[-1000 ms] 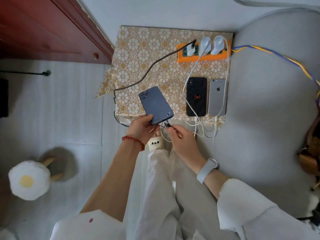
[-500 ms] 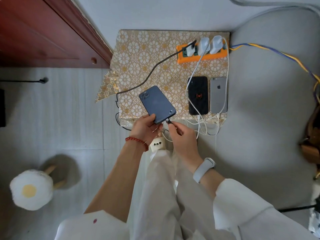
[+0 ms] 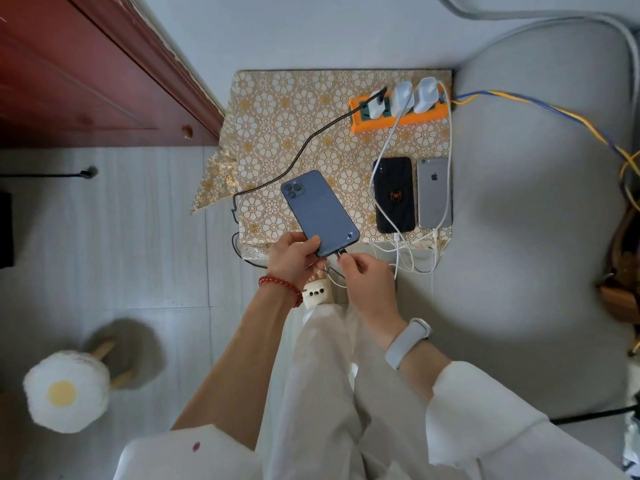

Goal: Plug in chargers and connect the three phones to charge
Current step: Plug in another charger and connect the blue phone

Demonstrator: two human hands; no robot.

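left hand (image 3: 294, 259) gripping blue phone (image 3: 318, 211), 2 phones (image 3: 414, 194) beside, power strip (image 3: 398, 114) behind

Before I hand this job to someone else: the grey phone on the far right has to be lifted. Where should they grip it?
Grip the grey phone by its long edges near the top, coming from above. It lies flat on the patterned cloth, a white cable hugs its right edge, and the black phone sits close on its left, so the bottom end, where the cable seems to enter, is best avoided.
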